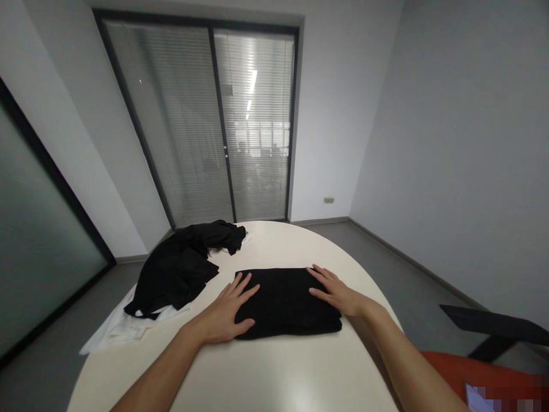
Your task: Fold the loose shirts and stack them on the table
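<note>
A black garment [285, 300] lies folded into a neat rectangle on the round white table [274, 372]. My left hand [229, 315] rests flat on the folded garment's left edge, fingers spread. On its right edge lies my right hand [337, 292], also flat with the fingers stretched out. Neither hand grips the cloth.
A loose heap of black clothes [184, 266] lies at the table's back left, over some white cloth [124, 329] that reaches the edge. A dark chair part [493, 329] and an orange seat [493, 380] stand at the right. Glass sliding doors with blinds [223, 126] are behind.
</note>
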Demonstrator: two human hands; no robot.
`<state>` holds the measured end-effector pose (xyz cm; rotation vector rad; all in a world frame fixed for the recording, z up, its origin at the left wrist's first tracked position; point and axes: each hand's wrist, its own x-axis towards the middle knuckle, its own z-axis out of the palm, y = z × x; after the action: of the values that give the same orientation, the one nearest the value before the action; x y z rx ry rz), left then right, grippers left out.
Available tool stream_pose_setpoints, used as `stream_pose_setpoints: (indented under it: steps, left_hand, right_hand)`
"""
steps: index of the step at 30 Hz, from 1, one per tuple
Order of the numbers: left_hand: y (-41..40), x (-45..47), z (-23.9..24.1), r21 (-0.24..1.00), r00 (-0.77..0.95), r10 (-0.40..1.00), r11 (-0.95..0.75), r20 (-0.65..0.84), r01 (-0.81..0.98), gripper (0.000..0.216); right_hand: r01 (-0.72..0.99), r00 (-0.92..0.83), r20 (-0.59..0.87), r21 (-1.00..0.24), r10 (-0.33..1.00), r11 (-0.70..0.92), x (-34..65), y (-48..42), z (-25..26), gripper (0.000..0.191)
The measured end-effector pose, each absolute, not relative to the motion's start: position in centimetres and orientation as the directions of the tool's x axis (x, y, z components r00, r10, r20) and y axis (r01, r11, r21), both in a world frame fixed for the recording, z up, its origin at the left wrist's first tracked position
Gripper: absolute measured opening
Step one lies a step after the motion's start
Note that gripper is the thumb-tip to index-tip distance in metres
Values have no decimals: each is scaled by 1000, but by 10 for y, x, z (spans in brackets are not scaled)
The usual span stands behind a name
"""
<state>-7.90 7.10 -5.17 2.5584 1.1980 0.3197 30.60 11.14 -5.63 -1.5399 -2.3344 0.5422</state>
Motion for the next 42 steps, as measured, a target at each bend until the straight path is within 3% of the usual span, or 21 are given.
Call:
stream_pose_setpoints:
  steps: [3, 7, 12, 18, 23, 32, 37, 42]
  left_hand:
    - [74, -81, -53, 380, 602, 796, -574, 54, 725, 82]
    - [74, -80, -55, 384, 591, 804, -568, 70, 728, 82]
    - [74, -80, -56, 365, 598, 795, -588, 98, 722, 81]
    - [74, -81, -56, 354, 600, 789, -602, 130, 715, 80]
    - [73, -81, -56, 340, 603, 778, -624, 177, 704, 79]
    - [71, -78, -50, 320, 607, 760, -649, 233, 690, 71]
    - [65, -74, -40, 286, 695, 703, -704, 152, 650, 94]
    - [65, -73, -42, 270, 686, 708, -702, 168, 659, 83]
  right_hand:
    - [830, -323, 23, -473, 946, 295, 313, 119, -63, 71]
    - [785, -263, 137, -545, 955, 294, 313, 119, -56, 69]
    - [782, -22, 121, -616, 992, 93, 310, 117, -54, 52]
    - [597, -74, 61, -797, 995, 93, 306, 124, -65, 53]
    - [386, 22, 52, -921, 998, 40, 301, 133, -73, 57]
    - [580, 10, 243, -792, 970, 192, 306, 144, -76, 50]
    - [614, 6, 218, -771, 976, 169, 308, 146, -78, 55]
    - [610, 62, 263, -774, 963, 172, 306, 148, -76, 57]
